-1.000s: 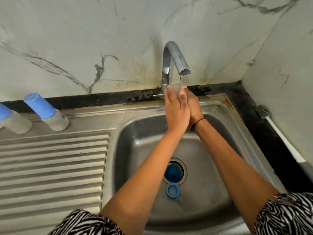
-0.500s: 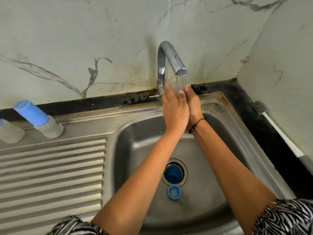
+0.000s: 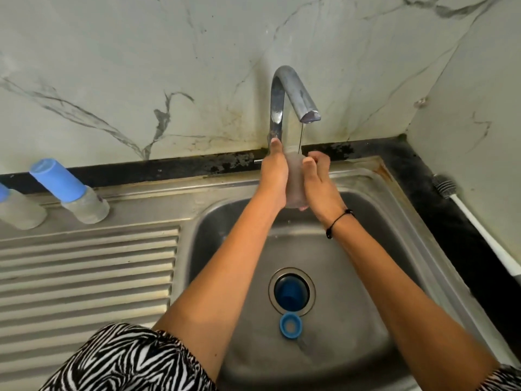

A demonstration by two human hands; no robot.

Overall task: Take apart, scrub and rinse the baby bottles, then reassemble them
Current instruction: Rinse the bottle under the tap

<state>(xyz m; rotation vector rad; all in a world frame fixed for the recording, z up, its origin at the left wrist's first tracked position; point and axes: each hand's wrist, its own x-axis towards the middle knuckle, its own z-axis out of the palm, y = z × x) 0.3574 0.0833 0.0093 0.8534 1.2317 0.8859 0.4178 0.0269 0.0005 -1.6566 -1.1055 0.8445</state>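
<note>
A clear baby bottle body (image 3: 295, 179) stands upright between my hands under the tap (image 3: 290, 91), and a thin stream of water runs into it. My left hand (image 3: 274, 176) grips its left side. My right hand (image 3: 318, 182) holds its right side with the fingers curled round it. A blue screw ring (image 3: 290, 325) lies on the sink floor in front of the drain. A blue cap (image 3: 290, 294) sits in the drain hole. Two capped bottles, one nearer the sink (image 3: 69, 190) and one at the frame's left edge (image 3: 17, 210), stand on the drainboard's back ledge.
The steel sink (image 3: 417, 249) has a ribbed drainboard (image 3: 84, 277) on its left. A bottle brush (image 3: 479, 230) with a white handle lies on the black counter to the right. Marble walls close the back and right side.
My hands were pressed together around the bottle under the spout. They have now parted a little, so the clear bottle shows between them. The camera has moved closer.
</note>
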